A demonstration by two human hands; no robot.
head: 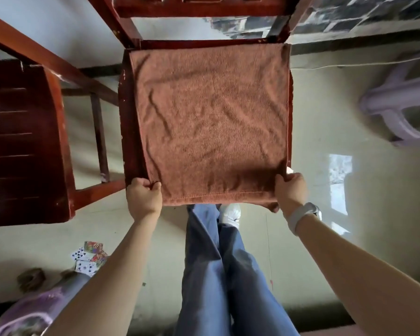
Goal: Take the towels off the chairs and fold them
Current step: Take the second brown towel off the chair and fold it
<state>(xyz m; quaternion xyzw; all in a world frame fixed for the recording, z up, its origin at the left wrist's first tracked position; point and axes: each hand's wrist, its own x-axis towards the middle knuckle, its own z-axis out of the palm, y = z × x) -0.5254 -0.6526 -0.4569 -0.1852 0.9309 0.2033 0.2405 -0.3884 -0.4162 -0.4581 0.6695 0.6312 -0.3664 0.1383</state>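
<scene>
A rust-brown towel (pixel 211 122) lies spread flat over the seat of a dark red wooden chair (pixel 129 112), covering almost the whole seat. Its near hem hangs a little over the seat's front edge. My left hand (pixel 143 197) grips the towel's near left corner. At the near right corner my right hand (pixel 289 190), with a white band on the wrist, grips the towel. Both hands sit at the chair's front edge, fingers curled round the cloth.
A second dark red wooden chair (pixel 22 141) stands close on the left. A pale purple plastic stool (pixel 398 103) stands at the right. Playing cards (pixel 89 257) and a purple bundle (pixel 27 311) lie on the floor at lower left. My legs are below the towel.
</scene>
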